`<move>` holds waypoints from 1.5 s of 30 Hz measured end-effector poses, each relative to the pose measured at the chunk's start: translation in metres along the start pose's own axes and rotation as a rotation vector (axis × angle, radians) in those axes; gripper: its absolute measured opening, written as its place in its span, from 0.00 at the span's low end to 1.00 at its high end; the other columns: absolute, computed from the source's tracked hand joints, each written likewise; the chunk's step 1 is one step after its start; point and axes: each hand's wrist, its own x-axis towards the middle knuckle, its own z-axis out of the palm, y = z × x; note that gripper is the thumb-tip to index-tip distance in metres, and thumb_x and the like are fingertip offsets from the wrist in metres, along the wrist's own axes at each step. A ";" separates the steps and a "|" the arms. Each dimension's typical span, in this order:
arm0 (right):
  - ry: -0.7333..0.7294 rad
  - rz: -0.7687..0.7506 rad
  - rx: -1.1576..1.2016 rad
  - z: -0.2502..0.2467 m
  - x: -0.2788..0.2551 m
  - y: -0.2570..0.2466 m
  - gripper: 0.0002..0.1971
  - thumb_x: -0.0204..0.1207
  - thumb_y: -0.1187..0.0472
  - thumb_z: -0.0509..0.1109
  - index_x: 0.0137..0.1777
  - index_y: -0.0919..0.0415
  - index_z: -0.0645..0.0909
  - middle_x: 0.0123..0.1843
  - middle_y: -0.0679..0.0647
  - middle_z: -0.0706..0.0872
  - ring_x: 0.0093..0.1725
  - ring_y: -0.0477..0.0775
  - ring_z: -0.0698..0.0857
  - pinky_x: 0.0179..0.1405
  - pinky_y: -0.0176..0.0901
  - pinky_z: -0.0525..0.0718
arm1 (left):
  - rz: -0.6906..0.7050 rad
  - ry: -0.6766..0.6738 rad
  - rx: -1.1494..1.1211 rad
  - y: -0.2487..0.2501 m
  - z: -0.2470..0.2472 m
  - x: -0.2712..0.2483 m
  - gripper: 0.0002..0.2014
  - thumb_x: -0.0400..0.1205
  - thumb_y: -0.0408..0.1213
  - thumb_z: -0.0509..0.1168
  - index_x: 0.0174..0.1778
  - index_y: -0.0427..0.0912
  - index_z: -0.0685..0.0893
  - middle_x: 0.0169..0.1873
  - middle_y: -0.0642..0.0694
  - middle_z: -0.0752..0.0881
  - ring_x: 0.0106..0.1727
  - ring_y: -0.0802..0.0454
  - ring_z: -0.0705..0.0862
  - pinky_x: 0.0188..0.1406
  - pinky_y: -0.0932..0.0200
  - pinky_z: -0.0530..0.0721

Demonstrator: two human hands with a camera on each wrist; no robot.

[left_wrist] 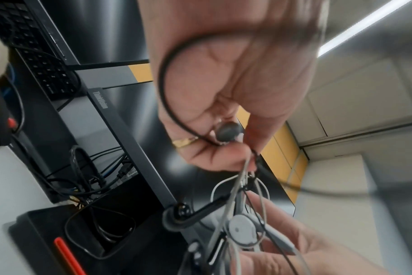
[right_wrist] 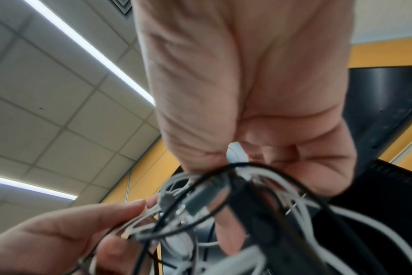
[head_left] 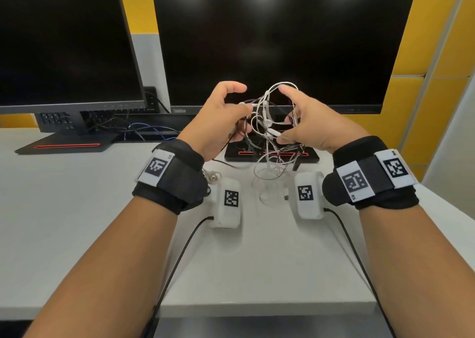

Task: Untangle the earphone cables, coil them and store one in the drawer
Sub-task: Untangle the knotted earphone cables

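A tangle of white and black earphone cables [head_left: 267, 121] hangs in the air between my two hands, in front of the right monitor. My left hand [head_left: 226, 116] pinches strands at the tangle's left side, and a black cable [left_wrist: 167, 78] loops across its palm beside a grey earbud [left_wrist: 227, 131]. My right hand [head_left: 303, 121] grips the right side, fingers curled into the white and black strands [right_wrist: 242, 188]. Loose ends trail down to the white desk [head_left: 77, 209]. No drawer shows in any view.
Two black monitors [head_left: 280, 41] stand close behind the hands, their stand bases [head_left: 272, 155] on the desk. A clear glass [head_left: 270, 186] sits under the tangle. Two white tagged boxes [head_left: 227, 201] lie near my wrists. Another small earphone [head_left: 213, 177] lies by the left wrist.
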 end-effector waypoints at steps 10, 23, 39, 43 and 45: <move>0.349 0.090 0.058 -0.002 0.008 0.012 0.48 0.71 0.68 0.79 0.84 0.47 0.55 0.70 0.59 0.73 0.60 0.53 0.75 0.57 0.46 0.78 | -0.007 -0.011 0.221 0.001 -0.002 -0.001 0.16 0.81 0.24 0.65 0.58 0.48 0.75 0.37 0.46 0.81 0.26 0.61 0.79 0.23 0.68 0.77; 0.348 0.018 0.257 0.003 0.008 0.009 0.37 0.81 0.59 0.69 0.84 0.44 0.54 0.51 0.51 0.78 0.50 0.52 0.87 0.44 0.43 0.88 | -0.022 -0.083 0.157 0.002 0.000 0.000 0.09 0.82 0.31 0.62 0.36 0.46 0.79 0.39 0.49 0.78 0.46 0.52 0.78 0.47 0.57 0.78; 0.344 0.225 0.158 0.002 0.009 0.013 0.22 0.78 0.59 0.72 0.69 0.57 0.71 0.45 0.49 0.76 0.50 0.54 0.83 0.53 0.53 0.87 | 0.061 0.111 0.076 -0.004 -0.004 0.004 0.03 0.85 0.35 0.63 0.52 0.46 0.81 0.39 0.48 0.80 0.29 0.60 0.75 0.27 0.68 0.75; 0.420 0.107 0.146 0.000 0.007 0.007 0.04 0.79 0.65 0.62 0.46 0.59 0.78 0.40 0.51 0.78 0.42 0.50 0.79 0.42 0.44 0.82 | 0.066 0.030 0.161 -0.007 -0.002 0.003 0.04 0.85 0.35 0.63 0.50 0.44 0.83 0.36 0.51 0.82 0.29 0.62 0.78 0.31 0.67 0.79; 0.355 0.028 0.197 0.001 0.005 0.000 0.05 0.79 0.66 0.62 0.48 0.57 0.78 0.44 0.49 0.79 0.44 0.47 0.79 0.40 0.39 0.78 | 0.075 -0.013 0.208 -0.009 0.002 0.002 0.04 0.85 0.34 0.64 0.49 0.45 0.83 0.36 0.51 0.83 0.31 0.62 0.79 0.33 0.66 0.80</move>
